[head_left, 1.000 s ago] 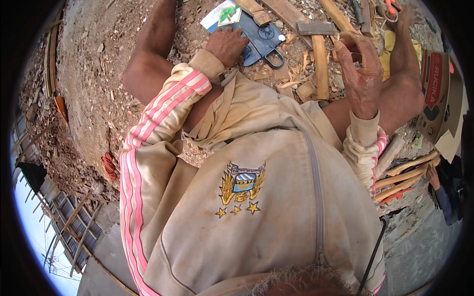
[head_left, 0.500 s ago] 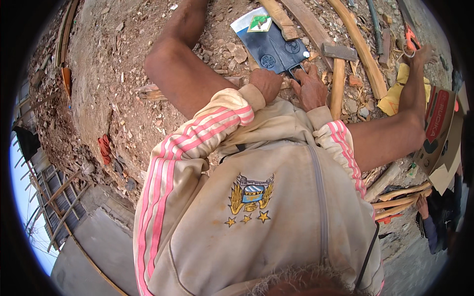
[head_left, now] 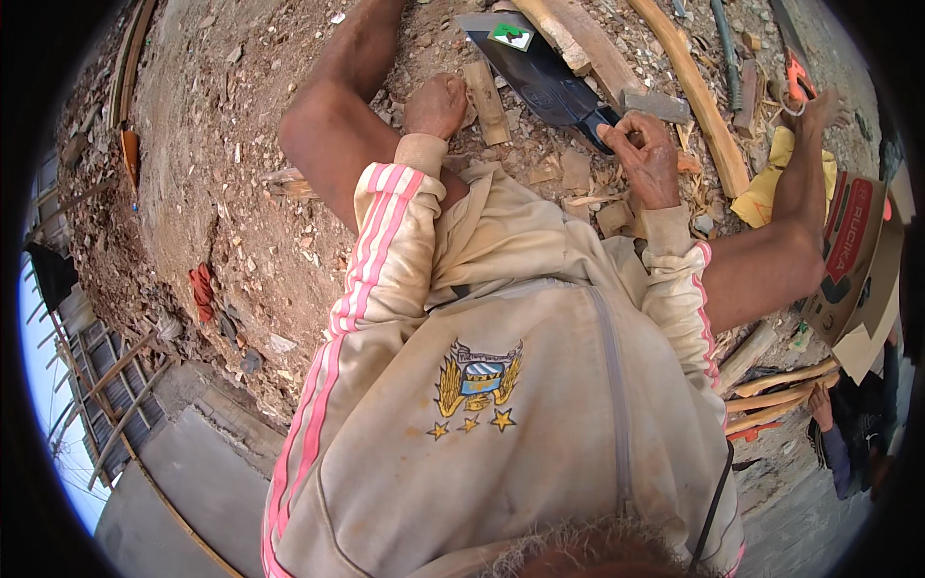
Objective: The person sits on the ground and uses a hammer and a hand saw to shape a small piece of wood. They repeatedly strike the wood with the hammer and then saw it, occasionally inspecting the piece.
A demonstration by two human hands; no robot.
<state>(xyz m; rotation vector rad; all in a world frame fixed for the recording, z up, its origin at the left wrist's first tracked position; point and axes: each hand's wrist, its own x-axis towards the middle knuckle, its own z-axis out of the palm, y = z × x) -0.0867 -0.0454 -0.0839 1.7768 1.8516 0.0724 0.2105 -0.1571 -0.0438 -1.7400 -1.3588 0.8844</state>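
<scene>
The right hand (head_left: 647, 159) is pinching the near end of a dark blue plastic pouch (head_left: 540, 82) between thumb and fingers. The pouch is lying aslant on the rubble-strewn ground (head_left: 251, 144) in front of the person, its far end pointing up and left and bearing a green-and-white sticker (head_left: 510, 37). The left hand (head_left: 436, 108) is resting near the left knee with its fingers curling closed; whether they are enclosing anything, I cannot tell. A short wooden block (head_left: 488, 103) is lying just beside it.

A grey hammer head (head_left: 657, 105) is sitting just beyond the right hand, and a brown plank (head_left: 599, 56) is lying alongside the pouch. Farther right, a long pale wooden strip (head_left: 696, 101) is stretching past a yellow cloth (head_left: 771, 183), while an orange-handled saw (head_left: 799, 82) is lying near the right foot (head_left: 831, 111).
</scene>
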